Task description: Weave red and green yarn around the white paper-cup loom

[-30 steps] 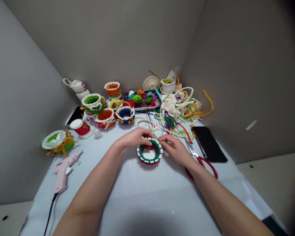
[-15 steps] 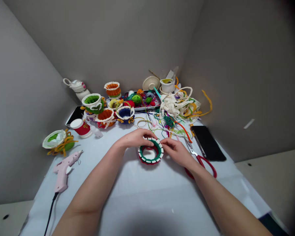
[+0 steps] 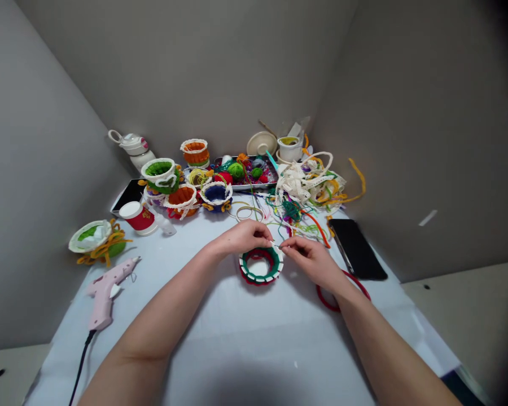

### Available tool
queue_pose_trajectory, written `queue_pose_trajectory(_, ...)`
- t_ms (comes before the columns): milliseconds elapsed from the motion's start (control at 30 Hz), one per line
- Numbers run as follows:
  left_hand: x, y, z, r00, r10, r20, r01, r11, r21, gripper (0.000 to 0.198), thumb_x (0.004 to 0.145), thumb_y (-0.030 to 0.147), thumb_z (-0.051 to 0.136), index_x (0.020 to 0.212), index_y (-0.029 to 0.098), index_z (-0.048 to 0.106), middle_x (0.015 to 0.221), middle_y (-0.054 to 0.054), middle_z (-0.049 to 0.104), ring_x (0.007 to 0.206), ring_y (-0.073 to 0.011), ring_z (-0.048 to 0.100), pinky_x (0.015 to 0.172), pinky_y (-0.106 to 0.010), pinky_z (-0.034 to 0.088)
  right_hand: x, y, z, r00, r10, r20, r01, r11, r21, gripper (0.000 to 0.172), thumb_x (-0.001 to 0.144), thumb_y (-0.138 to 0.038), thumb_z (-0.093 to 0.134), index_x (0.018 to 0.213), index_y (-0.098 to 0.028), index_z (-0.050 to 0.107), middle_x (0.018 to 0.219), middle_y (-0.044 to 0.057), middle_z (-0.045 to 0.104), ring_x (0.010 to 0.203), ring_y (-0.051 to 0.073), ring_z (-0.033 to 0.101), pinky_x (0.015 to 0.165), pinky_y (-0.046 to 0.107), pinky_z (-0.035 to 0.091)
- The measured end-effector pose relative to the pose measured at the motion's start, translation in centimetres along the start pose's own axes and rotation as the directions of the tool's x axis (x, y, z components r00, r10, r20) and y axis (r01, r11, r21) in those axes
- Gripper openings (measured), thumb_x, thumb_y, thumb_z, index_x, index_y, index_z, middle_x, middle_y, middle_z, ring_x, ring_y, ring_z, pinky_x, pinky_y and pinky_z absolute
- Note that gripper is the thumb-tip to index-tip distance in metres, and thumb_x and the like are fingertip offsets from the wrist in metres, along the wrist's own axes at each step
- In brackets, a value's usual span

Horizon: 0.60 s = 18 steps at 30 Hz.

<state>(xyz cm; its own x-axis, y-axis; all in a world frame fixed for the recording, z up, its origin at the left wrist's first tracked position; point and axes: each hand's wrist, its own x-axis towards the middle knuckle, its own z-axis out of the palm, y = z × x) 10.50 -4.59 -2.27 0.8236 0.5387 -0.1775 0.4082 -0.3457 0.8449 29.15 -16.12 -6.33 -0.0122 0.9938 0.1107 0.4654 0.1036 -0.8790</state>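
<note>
A small woven cup [image 3: 260, 278], with a notched white rim and green and red yarn wound round its wall, stands upright on the table. At the cup's far rim my left hand [image 3: 248, 237] is closed, thumb and fingertips pinched together. My right hand [image 3: 308, 256] pinches too, just right of the rim. A thin dark strand, seemingly green yarn [image 3: 280, 238], spans the small gap between the fingertips; its exact path is hard to see. Beneath my right forearm lie red-handled scissors [image 3: 328, 300], their blades hidden by the hand.
A pink glue gun [image 3: 105, 293] with a cord lies left. Finished-looking woven cups [image 3: 160, 175] and a red-and-white paper cup [image 3: 139, 218] stand back left. Behind are a tray of yarn balls [image 3: 237, 172] and tangled lace [image 3: 294, 180]. A black phone [image 3: 358, 248] lies right.
My left thumb has drawn up out of the cup's opening to the far rim. My right hand has shifted slightly, now covering the scissor blades. The view has moved a little.
</note>
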Motion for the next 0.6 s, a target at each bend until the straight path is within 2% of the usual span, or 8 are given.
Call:
queue_pose_trajectory(100,-0.1,0.3,0.1,1.0,-0.015,-0.008,0.016,0.999,0.031,0.019,0.077,0.029,0.063,0.084,0.012,0.068,0.079,-0.003,0.067,0.073,-0.0128,0.057,0.068,-0.023,0.044,0.0,-0.8,-0.1,0.999,-0.047,-0.027,0.046,0.998,-0.041,0.02,0.091,-0.036,0.055,0.089,-0.02,0.067,0.083,0.004,0.068,0.072,0.018,0.059,0.064,0.028,0.046)
queue_pose_trajectory(167,-0.1,0.4,0.1,1.0,-0.022,-0.013,0.022,0.999,0.041,0.02,0.078,0.03,0.062,0.084,0.012,0.068,0.079,-0.003,0.067,0.073,-0.013,0.057,0.069,-0.023,0.044,-0.2,-1.5,-0.2,0.992,-0.127,-0.021,0.124,0.985,-0.117,0.017,0.092,-0.032,0.053,0.089,-0.021,0.066,0.083,0.004,0.067,0.075,0.018,0.059,0.067,0.028,0.045)
queue_pose_trajectory(333,-0.3,0.4,0.1,0.999,-0.033,-0.022,0.034,0.998,0.043,0.021,0.078,0.031,0.062,0.085,0.012,0.067,0.08,-0.003,0.067,0.075,-0.0134,0.057,0.073,-0.024,0.045,-0.6,-2.2,-0.8,0.935,-0.338,0.106,0.354,0.887,-0.296,0.015,0.095,-0.025,0.049,0.095,-0.021,0.064,0.087,0.007,0.061,0.08,0.019,0.057,0.072,0.03,0.044)
queue_pose_trajectory(600,-0.4,0.6,0.0,1.0,-0.013,-0.004,0.013,1.0,-0.012,0.016,0.078,0.026,0.061,0.083,0.012,0.065,0.08,-0.003,0.066,0.075,-0.0127,0.056,0.075,-0.024,0.045,-0.7,-0.8,-1.9,0.927,-0.353,0.125,0.375,0.885,-0.278,0.019,0.097,-0.025,0.047,0.099,-0.023,0.065,0.093,0.009,0.062,0.088,0.021,0.058,0.077,0.035,0.047)
